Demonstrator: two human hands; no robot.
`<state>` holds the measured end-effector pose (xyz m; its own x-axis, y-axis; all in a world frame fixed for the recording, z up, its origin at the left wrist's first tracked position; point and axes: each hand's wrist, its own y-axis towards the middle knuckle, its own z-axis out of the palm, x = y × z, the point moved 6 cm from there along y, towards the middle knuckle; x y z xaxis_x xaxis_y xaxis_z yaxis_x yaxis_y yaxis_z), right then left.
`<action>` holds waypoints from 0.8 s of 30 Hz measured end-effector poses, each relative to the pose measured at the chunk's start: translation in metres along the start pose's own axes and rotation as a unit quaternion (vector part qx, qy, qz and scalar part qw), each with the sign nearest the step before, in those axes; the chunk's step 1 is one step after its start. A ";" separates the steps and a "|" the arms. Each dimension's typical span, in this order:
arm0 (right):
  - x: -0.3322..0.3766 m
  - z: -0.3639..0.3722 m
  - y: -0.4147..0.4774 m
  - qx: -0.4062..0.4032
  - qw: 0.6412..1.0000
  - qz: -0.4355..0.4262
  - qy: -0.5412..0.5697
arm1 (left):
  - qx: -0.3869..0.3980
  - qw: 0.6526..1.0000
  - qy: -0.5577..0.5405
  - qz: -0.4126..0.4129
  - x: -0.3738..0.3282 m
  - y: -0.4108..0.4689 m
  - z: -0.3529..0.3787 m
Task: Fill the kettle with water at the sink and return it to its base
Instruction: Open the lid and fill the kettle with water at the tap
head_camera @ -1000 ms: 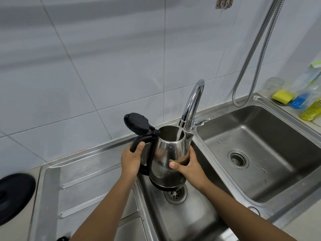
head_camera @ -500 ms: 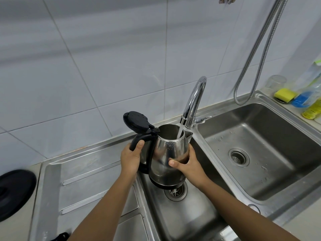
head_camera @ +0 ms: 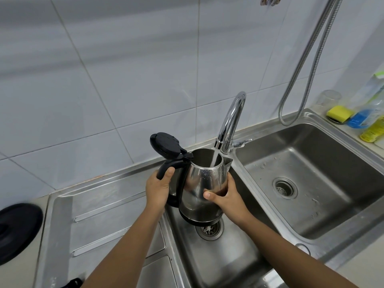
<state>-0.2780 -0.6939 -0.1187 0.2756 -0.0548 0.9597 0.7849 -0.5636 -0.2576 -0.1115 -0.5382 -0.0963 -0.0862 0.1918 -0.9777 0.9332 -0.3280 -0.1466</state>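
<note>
A steel kettle (head_camera: pixel 202 183) with a black handle hangs above the left sink bowl (head_camera: pixel 226 265), its black lid (head_camera: pixel 165 146) flipped open. My left hand (head_camera: pixel 159 189) grips the handle. My right hand (head_camera: pixel 226 196) cups the kettle's body on the right side. Water runs from the chrome tap (head_camera: pixel 231 121) straight into the kettle's mouth. The round black kettle base (head_camera: pixel 17 230) lies on the counter at the far left, partly cut off by the frame edge.
A drainboard (head_camera: pixel 99 217) lies left of the bowl, a second bowl (head_camera: pixel 311 183) to the right. A metal hose (head_camera: pixel 305 65) hangs down the tiled wall. A yellow sponge (head_camera: pixel 338 113), bottles and a glass (head_camera: pixel 329 99) stand at the back right.
Both hands and the kettle hold the same pose under the running tap. Only the camera view has drifted slightly.
</note>
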 end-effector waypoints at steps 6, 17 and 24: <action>-0.001 -0.005 0.000 -0.002 1.000 -0.004 -0.004 | 0.005 1.000 -0.003 0.016 -0.005 -0.002 0.006; -0.007 -0.012 0.003 -0.008 1.000 0.006 0.000 | -0.005 1.000 -0.014 0.008 -0.002 -0.001 0.012; -0.009 -0.013 0.006 -0.010 1.000 0.003 0.002 | -0.004 1.000 -0.005 0.001 0.001 0.002 0.014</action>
<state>-0.2834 -0.7075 -0.1278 0.2779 -0.0625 0.9586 0.7721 -0.5792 -0.2616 -0.1147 -0.5516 -0.0997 -0.0869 0.1824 -0.9794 0.9362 -0.3210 -0.1428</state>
